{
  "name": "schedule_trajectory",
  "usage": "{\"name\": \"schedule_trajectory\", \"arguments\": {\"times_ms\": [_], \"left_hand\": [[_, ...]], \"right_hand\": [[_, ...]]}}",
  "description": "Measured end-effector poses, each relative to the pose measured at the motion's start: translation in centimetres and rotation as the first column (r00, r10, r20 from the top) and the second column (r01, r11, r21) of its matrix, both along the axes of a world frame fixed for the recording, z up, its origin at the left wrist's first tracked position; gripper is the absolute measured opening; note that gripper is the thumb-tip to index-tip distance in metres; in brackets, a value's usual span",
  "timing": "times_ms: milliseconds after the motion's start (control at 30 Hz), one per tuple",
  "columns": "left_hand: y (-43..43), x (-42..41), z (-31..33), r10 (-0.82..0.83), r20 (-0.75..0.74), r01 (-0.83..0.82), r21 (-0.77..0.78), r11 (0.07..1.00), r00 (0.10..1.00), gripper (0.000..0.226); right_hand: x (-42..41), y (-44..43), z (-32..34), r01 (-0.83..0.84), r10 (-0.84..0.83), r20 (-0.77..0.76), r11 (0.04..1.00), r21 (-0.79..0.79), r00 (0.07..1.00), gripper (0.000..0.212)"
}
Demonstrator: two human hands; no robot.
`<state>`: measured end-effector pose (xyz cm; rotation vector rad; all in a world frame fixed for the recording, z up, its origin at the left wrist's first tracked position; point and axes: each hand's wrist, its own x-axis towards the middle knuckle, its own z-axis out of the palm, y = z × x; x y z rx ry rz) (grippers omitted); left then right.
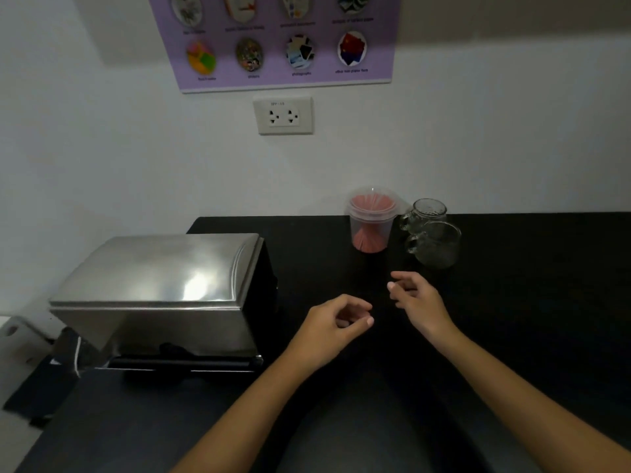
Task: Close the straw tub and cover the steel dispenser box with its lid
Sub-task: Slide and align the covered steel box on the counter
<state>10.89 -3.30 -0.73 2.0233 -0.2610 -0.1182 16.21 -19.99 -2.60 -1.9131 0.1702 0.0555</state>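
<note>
A clear plastic straw tub [371,221] full of pink straws stands at the back of the black counter, with a clear lid on top. The steel dispenser box [160,295] sits at the left with its shiny curved steel lid [164,268] resting over it. My left hand [333,324] hovers over the counter right of the box, fingers loosely curled and holding nothing. My right hand [415,295] floats in front of the tub, fingers slightly apart and empty. Neither hand touches the tub or the box.
Two glass mugs [432,233] stand right of the tub, near the wall. A wall socket [282,115] and a purple poster [273,39] hang above. The black counter [512,319] ends at the left, where dark cloth [44,387] lies.
</note>
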Motion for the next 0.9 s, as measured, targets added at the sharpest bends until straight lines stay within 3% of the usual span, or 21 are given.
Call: {"name": "schedule_trajectory", "arguments": {"times_ms": [267, 500, 733, 900], "left_hand": [[6.7, -3.8, -0.1, -0.210, 0.008, 0.209, 0.053, 0.976, 0.978, 0.019], [12.9, -7.5, -0.8, -0.199, -0.023, 0.200, 0.024, 0.980, 0.980, 0.016], [18.6, -10.4, -0.5, 0.018, 0.013, -0.016, -0.088, 0.996, 1.000, 0.018], [22.6, -12.4, 1.0, 0.254, 0.067, -0.233, -0.225, 0.946, 0.965, 0.017]], "right_hand": [[-5.3, 5.3, -0.1, 0.171, -0.171, 0.010, 0.985, 0.019, 0.985, 0.027], [-10.1, 11.2, -0.3, 0.107, -0.107, -0.028, 0.994, 0.014, 0.994, 0.027], [-10.8, 14.7, 1.2, -0.129, 0.129, 0.010, 0.991, -0.023, 0.992, 0.060], [-10.8, 16.2, 1.7, -0.270, 0.272, 0.034, 0.960, -0.070, 0.962, 0.079]]}}
